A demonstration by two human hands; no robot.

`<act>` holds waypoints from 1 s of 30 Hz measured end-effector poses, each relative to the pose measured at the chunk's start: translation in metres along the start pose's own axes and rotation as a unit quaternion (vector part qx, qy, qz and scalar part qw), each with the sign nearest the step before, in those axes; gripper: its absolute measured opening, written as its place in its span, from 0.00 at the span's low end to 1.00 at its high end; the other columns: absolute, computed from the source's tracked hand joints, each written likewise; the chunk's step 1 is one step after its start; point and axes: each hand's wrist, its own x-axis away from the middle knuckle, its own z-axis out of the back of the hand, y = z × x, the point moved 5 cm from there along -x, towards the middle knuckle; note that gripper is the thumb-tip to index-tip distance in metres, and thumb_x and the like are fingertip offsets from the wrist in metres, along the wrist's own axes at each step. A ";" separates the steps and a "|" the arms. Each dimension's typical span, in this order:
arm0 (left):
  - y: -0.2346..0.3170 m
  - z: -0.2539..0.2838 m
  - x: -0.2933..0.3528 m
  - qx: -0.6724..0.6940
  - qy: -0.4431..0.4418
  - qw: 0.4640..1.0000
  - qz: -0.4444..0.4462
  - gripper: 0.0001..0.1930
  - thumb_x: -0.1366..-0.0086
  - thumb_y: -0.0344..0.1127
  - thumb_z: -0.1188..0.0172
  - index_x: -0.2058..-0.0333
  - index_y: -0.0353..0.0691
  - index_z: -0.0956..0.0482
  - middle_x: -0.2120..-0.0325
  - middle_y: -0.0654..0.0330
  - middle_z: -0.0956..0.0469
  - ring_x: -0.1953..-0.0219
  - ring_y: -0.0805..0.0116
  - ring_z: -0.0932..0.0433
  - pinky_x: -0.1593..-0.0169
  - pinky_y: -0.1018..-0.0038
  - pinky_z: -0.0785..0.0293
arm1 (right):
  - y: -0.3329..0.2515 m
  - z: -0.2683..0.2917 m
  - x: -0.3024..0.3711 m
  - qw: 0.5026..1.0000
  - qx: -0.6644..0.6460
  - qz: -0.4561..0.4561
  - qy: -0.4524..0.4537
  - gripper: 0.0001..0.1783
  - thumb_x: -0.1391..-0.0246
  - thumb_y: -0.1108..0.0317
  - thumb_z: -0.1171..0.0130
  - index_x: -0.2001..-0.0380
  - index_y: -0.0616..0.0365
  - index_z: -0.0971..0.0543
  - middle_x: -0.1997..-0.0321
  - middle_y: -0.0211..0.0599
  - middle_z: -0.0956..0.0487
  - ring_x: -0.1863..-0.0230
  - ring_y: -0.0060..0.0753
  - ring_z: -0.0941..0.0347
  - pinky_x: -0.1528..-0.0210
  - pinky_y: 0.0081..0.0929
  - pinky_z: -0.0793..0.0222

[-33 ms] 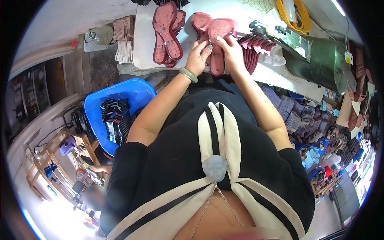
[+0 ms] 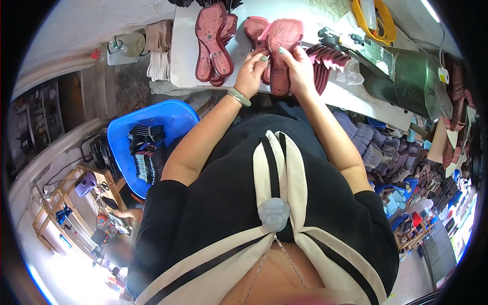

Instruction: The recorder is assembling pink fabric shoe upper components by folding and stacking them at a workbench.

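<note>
My right hand [image 2: 299,65] grips a dark pink insole [image 2: 285,36] by its middle, thumb on top, the wide end pointing away from me. My left hand [image 2: 250,73] is closed, thumb and fingers pinched together at the near side of a second pink insole [image 2: 255,29], which lies partly behind the first. Whether the left fingers hold that insole or the edge of the first is hidden. Left of my hands, several dark-rimmed pink insoles [image 2: 212,43] lie overlapped on the white table [image 2: 184,61]. A row of dark red insoles [image 2: 320,76] leans to the right.
A dark green cylindrical machine [image 2: 414,81] stands at the table's right, near a yellow basket [image 2: 387,30]. To my left is a blue bin [image 2: 118,137] with striped dark pieces inside. Pale stacked pieces [image 2: 158,63] sit beyond it. A co-worker's hand [image 2: 127,213] shows lower left.
The insole in my right hand has tilted slightly and shifted a little, showing more of its face. My right thumb has moved slightly along it.
</note>
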 end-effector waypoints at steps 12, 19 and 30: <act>0.101 -0.029 -0.025 0.539 -0.179 0.801 0.191 0.21 0.30 0.39 0.64 0.48 0.30 0.34 0.49 0.52 0.30 0.49 0.62 0.30 0.43 0.69 0.37 | -0.064 -0.026 0.053 0.991 -0.094 0.075 -0.056 0.19 0.43 0.73 0.48 0.48 0.63 0.33 0.50 0.35 0.27 0.49 0.24 0.32 0.44 0.24 0.40; 0.157 -0.020 -0.027 -0.131 0.019 0.989 -0.065 0.19 0.31 0.41 0.57 0.61 0.28 0.25 0.72 0.50 0.22 0.69 0.59 0.23 0.62 0.68 0.29 | -0.077 -0.016 0.067 0.969 0.113 0.219 0.011 0.15 0.48 0.77 0.44 0.56 0.64 0.29 0.63 0.36 0.22 0.60 0.24 0.27 0.55 0.23 0.31; 0.106 -0.065 -0.092 -0.072 -0.448 0.868 -0.201 0.14 0.34 0.37 0.49 0.54 0.35 0.26 0.64 0.55 0.24 0.64 0.68 0.27 0.57 0.74 0.29 | -0.088 0.102 0.062 0.997 -0.059 -0.054 -0.015 0.17 0.46 0.61 0.46 0.57 0.61 0.24 0.60 0.37 0.22 0.60 0.29 0.25 0.58 0.24 0.30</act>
